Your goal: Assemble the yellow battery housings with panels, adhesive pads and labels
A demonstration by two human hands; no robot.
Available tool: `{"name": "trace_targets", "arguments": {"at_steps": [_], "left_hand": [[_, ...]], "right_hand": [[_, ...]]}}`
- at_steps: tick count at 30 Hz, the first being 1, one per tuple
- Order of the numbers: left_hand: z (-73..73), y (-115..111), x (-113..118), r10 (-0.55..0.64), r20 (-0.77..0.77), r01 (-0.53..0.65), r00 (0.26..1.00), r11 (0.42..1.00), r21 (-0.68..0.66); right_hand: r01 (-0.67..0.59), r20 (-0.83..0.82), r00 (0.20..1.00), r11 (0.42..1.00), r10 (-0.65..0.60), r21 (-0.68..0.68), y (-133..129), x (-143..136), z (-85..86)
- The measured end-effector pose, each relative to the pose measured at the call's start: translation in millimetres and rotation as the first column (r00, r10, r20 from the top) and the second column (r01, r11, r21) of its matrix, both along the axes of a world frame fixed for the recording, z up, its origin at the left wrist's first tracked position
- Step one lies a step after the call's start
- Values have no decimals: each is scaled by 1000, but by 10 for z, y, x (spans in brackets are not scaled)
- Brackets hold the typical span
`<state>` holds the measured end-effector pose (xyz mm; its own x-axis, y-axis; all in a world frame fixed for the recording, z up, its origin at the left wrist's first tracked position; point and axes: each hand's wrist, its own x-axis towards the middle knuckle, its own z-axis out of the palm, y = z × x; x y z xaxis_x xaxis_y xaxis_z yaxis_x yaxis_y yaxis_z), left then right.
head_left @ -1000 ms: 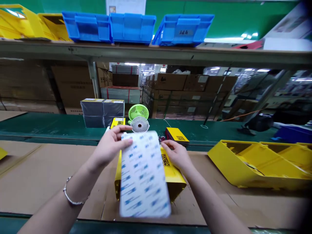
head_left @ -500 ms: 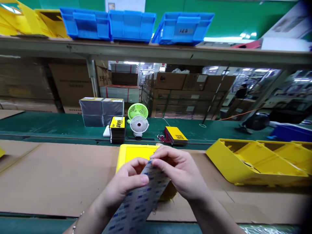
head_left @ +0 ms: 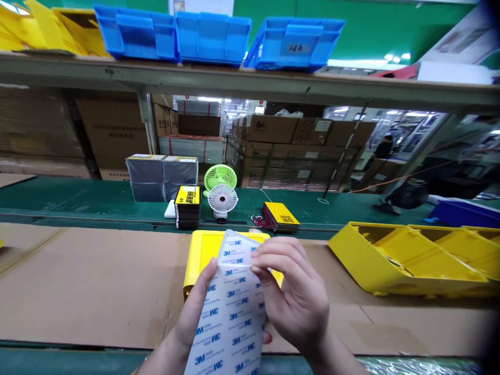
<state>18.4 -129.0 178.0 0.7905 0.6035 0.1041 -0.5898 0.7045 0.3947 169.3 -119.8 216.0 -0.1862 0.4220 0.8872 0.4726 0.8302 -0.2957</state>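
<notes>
A white sheet of 3M adhesive backing (head_left: pixel 230 317), printed with blue logos, is held up between my two hands. My left hand (head_left: pixel 197 302) grips its left edge, thumb on the front and the other fingers mostly hidden behind. At the upper right edge, my right hand (head_left: pixel 295 291) pinches the sheet between thumb and fingers, and a crease runs across just below its top. Behind the sheet, a yellow plastic housing (head_left: pixel 199 255) rests on the cardboard, partly covered by the sheet and my hands.
Yellow housings (head_left: pixel 390 281) stand at the right on the cardboard (head_left: pixel 97 281). Beyond are a white fan (head_left: pixel 222 200), a green fan (head_left: pixel 221 174), a stack of black-and-yellow boxes (head_left: pixel 188 208) and a yellow-topped stack (head_left: pixel 282 214). Blue bins (head_left: pixel 213 39) line the shelf above.
The sheet has turned to face me more fully, and its top now shows a folded crease. My right hand has shifted slightly right and down, and my left hand has moved to the sheet's left edge.
</notes>
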Motion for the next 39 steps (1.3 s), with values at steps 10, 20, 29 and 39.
{"name": "trace_targets", "arguments": {"at_steps": [10, 20, 29, 39], "left_hand": [[-42, -93, -1, 167, -262, -170, 950, 985, 13], [108, -207, 93, 396, -394, -332, 829, 917, 222], [132, -159, 79, 309, -457, -222, 834, 946, 235], [148, 113, -9, 223, -93, -223, 970, 975, 11]], "right_hand": [[124, 180, 979, 978, -93, -169, -2, -41, 141], [149, 141, 984, 933, -108, -327, -39, -3, 214], [95, 141, 989, 882, -33, -461, 20, 38, 169], [2, 129, 992, 998, 7, -68, -103, 212, 75]]}}
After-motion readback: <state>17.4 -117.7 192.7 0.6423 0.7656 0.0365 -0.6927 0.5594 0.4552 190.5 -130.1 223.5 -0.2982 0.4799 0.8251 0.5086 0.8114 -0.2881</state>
